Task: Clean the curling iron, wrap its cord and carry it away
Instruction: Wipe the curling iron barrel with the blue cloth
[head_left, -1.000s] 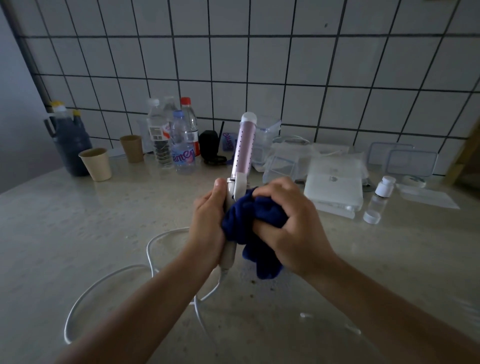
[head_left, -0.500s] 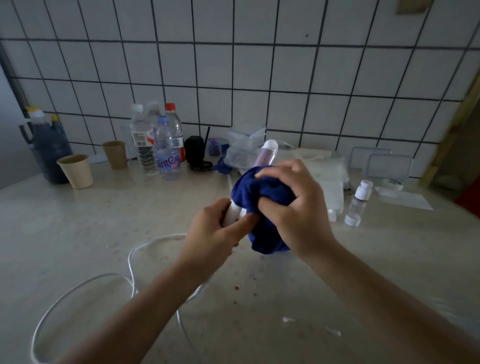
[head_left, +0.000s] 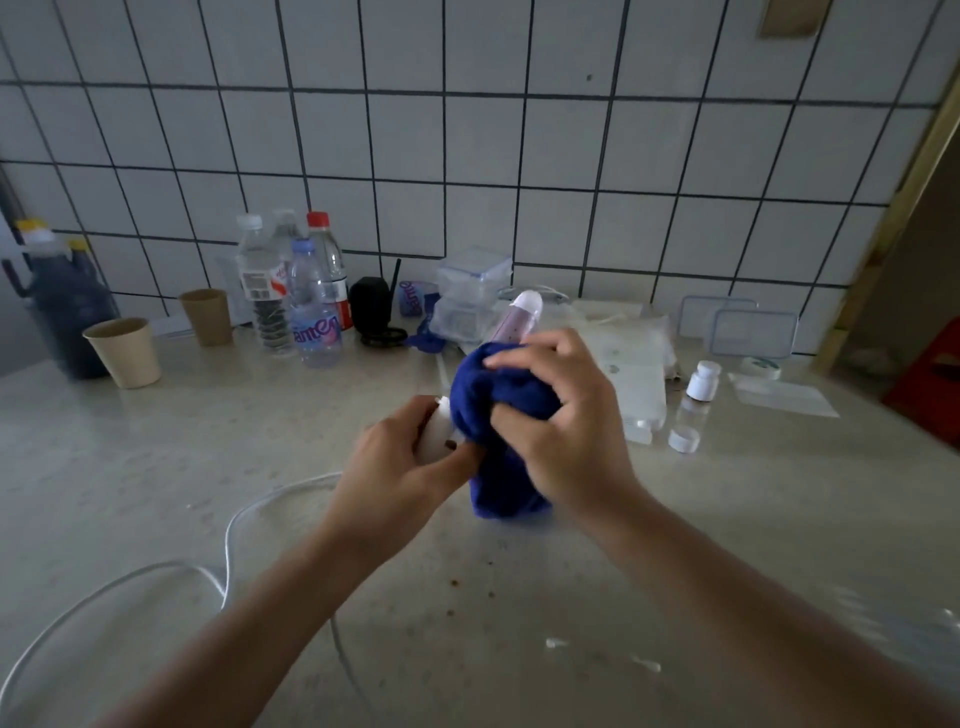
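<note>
The curling iron (head_left: 521, 315) has a pink barrel with a white tip and a white handle; it is held above the counter, tilted away to the upper right. My left hand (head_left: 400, 457) grips the white handle. A dark blue cloth (head_left: 498, 410) is bunched around the middle of the barrel, and my right hand (head_left: 558, 421) squeezes that cloth around it. Most of the barrel is hidden by the cloth. The white cord (head_left: 228, 545) trails off the handle and lies in loose loops on the counter at the lower left.
Along the tiled wall stand a dark jug (head_left: 67, 312), two paper cups (head_left: 124, 351), several plastic bottles (head_left: 311, 306), clear plastic boxes (head_left: 470, 291), a white box (head_left: 636, 384) and a small white bottle (head_left: 701, 382). Crumbs and wet spots (head_left: 556, 644) mark the near counter.
The iron has tipped from upright to slanting away to the right, and the cloth with my right hand has slid up the barrel toward its tip. The view has shifted right.
</note>
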